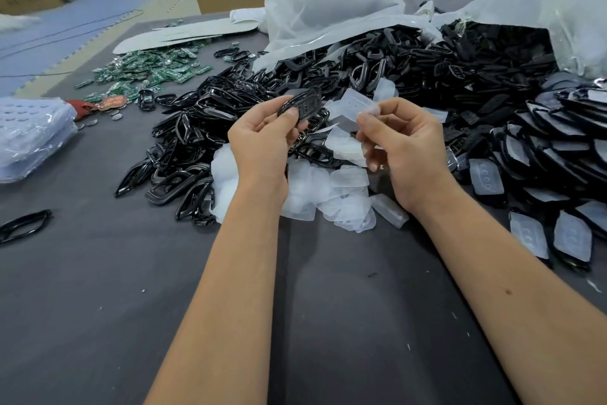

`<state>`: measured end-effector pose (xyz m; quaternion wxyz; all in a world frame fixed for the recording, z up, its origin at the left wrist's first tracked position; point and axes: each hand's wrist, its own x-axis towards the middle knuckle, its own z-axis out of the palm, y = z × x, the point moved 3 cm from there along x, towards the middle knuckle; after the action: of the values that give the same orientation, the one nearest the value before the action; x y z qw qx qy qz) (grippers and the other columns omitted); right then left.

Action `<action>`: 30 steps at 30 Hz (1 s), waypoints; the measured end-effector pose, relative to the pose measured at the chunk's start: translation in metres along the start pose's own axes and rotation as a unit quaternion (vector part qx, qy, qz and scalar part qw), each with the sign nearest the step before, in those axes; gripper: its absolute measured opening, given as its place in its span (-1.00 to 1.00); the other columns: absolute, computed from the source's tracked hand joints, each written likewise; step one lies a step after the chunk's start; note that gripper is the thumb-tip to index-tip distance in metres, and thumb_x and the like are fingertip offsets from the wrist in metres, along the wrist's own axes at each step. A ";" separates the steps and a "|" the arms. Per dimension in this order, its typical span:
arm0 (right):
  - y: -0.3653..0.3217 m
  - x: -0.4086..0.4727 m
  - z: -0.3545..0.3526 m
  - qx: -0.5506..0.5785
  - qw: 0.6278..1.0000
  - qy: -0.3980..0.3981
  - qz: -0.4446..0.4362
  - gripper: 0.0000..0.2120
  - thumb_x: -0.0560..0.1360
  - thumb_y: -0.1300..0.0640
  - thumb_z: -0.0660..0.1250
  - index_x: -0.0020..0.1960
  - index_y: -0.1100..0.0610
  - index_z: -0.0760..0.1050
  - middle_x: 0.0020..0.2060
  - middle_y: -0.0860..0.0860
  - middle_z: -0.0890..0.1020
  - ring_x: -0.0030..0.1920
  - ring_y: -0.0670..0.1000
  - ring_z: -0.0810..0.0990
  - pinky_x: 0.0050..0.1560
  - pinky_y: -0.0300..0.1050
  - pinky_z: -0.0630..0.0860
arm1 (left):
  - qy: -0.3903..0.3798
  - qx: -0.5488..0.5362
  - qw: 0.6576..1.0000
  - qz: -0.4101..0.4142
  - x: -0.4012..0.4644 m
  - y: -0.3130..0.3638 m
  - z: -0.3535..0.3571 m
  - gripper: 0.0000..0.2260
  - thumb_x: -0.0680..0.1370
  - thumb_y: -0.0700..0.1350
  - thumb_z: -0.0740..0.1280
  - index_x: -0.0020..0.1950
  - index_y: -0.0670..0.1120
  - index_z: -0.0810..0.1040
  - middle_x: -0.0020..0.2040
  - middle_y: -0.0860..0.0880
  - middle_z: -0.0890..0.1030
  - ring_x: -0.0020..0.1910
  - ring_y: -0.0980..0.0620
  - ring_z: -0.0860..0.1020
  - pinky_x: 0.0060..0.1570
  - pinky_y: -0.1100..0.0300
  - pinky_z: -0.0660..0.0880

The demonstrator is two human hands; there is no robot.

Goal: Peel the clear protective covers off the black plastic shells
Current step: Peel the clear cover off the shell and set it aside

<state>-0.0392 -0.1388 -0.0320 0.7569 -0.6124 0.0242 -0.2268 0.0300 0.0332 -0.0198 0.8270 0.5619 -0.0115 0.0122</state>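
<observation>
Shell, black moulded plastic with button openings (299, 106): the left hand (262, 138) is pinching it by its near edge, thumb on top, holding it above the grey cloth worktable (98, 273).

Cover, clear thin moulded film (356, 105): the right hand (399, 141) is pinching it between thumb and forefinger, and it is looking already parted from the shell, a small gap showing between them.

Heap of discarded clear covers (328, 187): lying just below both hands.

Heap of bare glossy black frames (197, 128): lying to the left.

Rows of still-covered black shells (558, 233): waiting at the right.

Handling note, as judgement: the cover is probably wanting dropping straight onto the clear heap and the shell setting leftward with the bare pieces, keeping the two stocks from mixing; fingertips are best kept off the glossy face.
</observation>
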 end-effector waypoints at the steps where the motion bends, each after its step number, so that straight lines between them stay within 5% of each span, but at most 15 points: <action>1: 0.000 0.000 0.000 0.006 1.000 0.002 0.007 -0.80 0.56 0.27 0.47 -0.20 0.07 0.59 -0.36 0.08 0.61 -0.46 -0.01 0.47 -0.51 -0.22 0.36 | -0.003 0.009 1.000 0.001 0.000 -0.001 0.001 -0.81 0.55 -0.43 0.39 0.02 -0.18 0.71 -0.24 -0.09 0.66 -0.28 0.03 0.66 -0.24 0.32 0.56; 6: 0.001 0.001 -0.002 0.002 0.999 0.033 0.017 -0.82 0.56 0.24 0.48 -0.18 0.03 0.67 -0.43 0.06 0.61 -0.50 0.00 0.48 -0.52 -0.24 0.33 | -0.021 0.052 0.998 0.024 -0.001 -0.004 0.004 -0.77 0.55 -0.42 0.39 0.09 -0.16 0.70 -0.35 0.01 0.64 -0.25 -0.01 0.62 -0.20 0.29 0.56; 9: 0.000 0.001 -0.002 0.002 0.999 0.033 0.005 -0.92 0.60 0.19 0.45 -0.07 0.11 0.68 -0.26 0.11 0.72 -0.35 0.02 0.63 -0.48 -0.22 0.41 | -0.030 0.073 0.996 0.039 -0.002 -0.005 0.007 -0.78 0.54 -0.44 0.39 0.04 -0.17 0.71 -0.32 -0.06 0.60 -0.22 -0.09 0.58 -0.22 0.28 0.56; 12: 0.001 0.001 -0.001 0.005 1.000 0.029 -0.008 -0.75 0.62 -0.02 0.40 0.00 0.17 0.70 -0.13 0.15 0.74 -0.26 0.04 0.67 -0.46 -0.17 0.49 | -0.043 0.089 0.994 0.048 -0.004 -0.007 0.011 -0.78 0.53 -0.45 0.39 0.01 -0.17 0.72 -0.34 -0.03 0.62 -0.29 -0.01 0.60 -0.24 0.29 0.55; 15: 0.002 0.001 -0.003 -0.050 0.997 0.041 -0.047 -0.91 0.59 0.16 0.44 0.04 0.15 0.70 -0.21 0.05 0.71 -0.26 0.01 0.69 -0.45 -0.18 0.51 | -0.056 0.104 0.991 0.066 -0.006 -0.008 0.016 -0.76 0.52 -0.46 0.39 -0.04 -0.14 0.72 -0.33 0.01 0.64 -0.28 -0.01 0.63 -0.21 0.26 0.57; 17: 0.002 0.000 -0.004 -0.074 0.994 0.040 -0.070 -0.84 0.54 0.25 0.47 0.11 0.12 0.66 -0.23 0.02 0.72 -0.24 0.01 0.70 -0.41 -0.19 0.52 | -0.061 0.116 0.988 0.084 -0.007 -0.010 0.019 -0.75 0.51 -0.45 0.40 -0.05 -0.12 0.73 -0.29 -0.01 0.68 -0.25 -0.05 0.65 -0.15 0.18 0.61; 25: 0.004 0.003 -0.004 -0.066 0.992 0.056 -0.088 -0.96 0.50 0.22 0.54 -0.09 0.11 0.71 -0.28 0.03 0.72 -0.31 -0.03 0.67 -0.39 -0.26 0.51 | -0.062 0.182 0.974 0.116 -0.010 -0.016 0.023 -0.77 0.45 -0.36 0.46 -0.01 -0.08 0.76 -0.21 0.03 0.71 -0.25 -0.06 0.59 -0.08 -0.17 0.63; 30: 0.006 0.005 -0.006 -0.077 0.990 0.078 -0.084 -0.94 0.51 0.19 0.53 -0.10 0.05 0.74 -0.32 -0.06 0.70 -0.40 -0.14 0.56 -0.34 -0.33 0.47 | -0.079 0.141 0.984 0.080 -0.009 -0.019 0.024 -0.75 0.50 -0.40 0.40 0.03 -0.11 0.76 -0.30 0.10 0.67 -0.32 0.11 0.61 -0.15 0.20 0.61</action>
<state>-0.0353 -0.1456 -0.0378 0.6815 -0.6492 0.0490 -0.3343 0.0214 0.0039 -0.0285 0.7325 0.6692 -0.1195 0.0355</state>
